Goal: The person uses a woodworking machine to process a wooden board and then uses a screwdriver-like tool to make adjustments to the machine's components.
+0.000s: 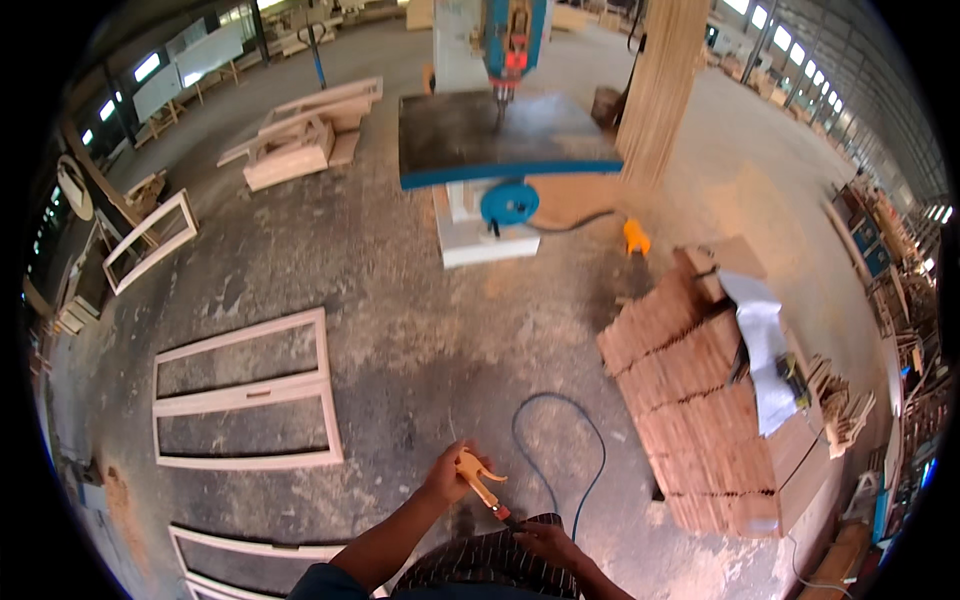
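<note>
My left hand (446, 474) is closed round the body of a yellow-orange air blow gun (480, 489), just in front of my waist. The gun's curved lever points away to the right of my fingers. At its lower end sits a red fitting (502, 512) with a dark piece behind it. My right hand (550, 545) grips this dark hose end, its fingers partly hidden. A blue-grey air hose (603, 440) loops over the floor to the right of my hands.
Ahead stands a blue and white drill press (510, 205) with a dark table. Wooden frames (240, 400) lie on the floor at left. Stacked reddish boards (690, 400) stand at right, with papers (762, 345) on top. An orange object (636, 238) lies beyond; wooden parts (290, 160) are piled far left.
</note>
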A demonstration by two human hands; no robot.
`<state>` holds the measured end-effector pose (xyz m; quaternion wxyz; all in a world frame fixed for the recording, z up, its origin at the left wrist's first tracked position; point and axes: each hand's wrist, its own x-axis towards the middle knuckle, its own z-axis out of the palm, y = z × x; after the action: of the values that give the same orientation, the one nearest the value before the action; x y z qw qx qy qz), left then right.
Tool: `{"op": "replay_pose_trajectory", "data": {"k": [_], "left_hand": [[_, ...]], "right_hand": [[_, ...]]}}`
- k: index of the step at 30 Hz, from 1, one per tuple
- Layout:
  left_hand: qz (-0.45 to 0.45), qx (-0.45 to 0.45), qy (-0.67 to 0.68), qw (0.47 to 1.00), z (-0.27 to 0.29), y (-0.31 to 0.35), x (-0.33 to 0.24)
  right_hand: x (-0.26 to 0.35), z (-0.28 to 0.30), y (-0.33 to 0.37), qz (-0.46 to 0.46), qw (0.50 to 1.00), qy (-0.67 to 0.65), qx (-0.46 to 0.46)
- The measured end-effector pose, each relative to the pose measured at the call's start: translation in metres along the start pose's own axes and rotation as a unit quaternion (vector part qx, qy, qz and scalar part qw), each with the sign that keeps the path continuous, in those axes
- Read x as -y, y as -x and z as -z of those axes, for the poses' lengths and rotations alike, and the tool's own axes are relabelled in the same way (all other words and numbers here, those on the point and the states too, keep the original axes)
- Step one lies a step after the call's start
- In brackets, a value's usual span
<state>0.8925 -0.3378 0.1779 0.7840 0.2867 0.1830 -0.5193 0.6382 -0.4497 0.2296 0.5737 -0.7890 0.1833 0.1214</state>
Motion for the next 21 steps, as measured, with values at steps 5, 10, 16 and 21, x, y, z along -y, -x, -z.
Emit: {"op": "replay_pose_trajectory", "data": {"k": [5, 10, 16, 21], "left_hand": [[-0.067, 0.034, -0.090, 0.993, -0.102, -0.037, -0.052], [-0.114, -0.062, -0.114, 0.985, -0.156, -0.103, -0.061], [-0.156, 0.025, -0.346, 0.925, -0.197, -0.179, -0.156], [-0.184, -0.169, -0.300, 0.921, -0.236, -0.221, -0.234]], "right_hand": [[0.080, 0.069, -0.083, 0.058, 0.976, 0.130, -0.162], [0.129, 0.160, -0.189, 0.222, 0.959, 0.131, -0.120], [0.174, 0.234, -0.286, 0.146, 0.986, 0.069, -0.030], [0.197, 0.298, -0.361, 0.075, 0.974, 0.103, -0.187]]}}
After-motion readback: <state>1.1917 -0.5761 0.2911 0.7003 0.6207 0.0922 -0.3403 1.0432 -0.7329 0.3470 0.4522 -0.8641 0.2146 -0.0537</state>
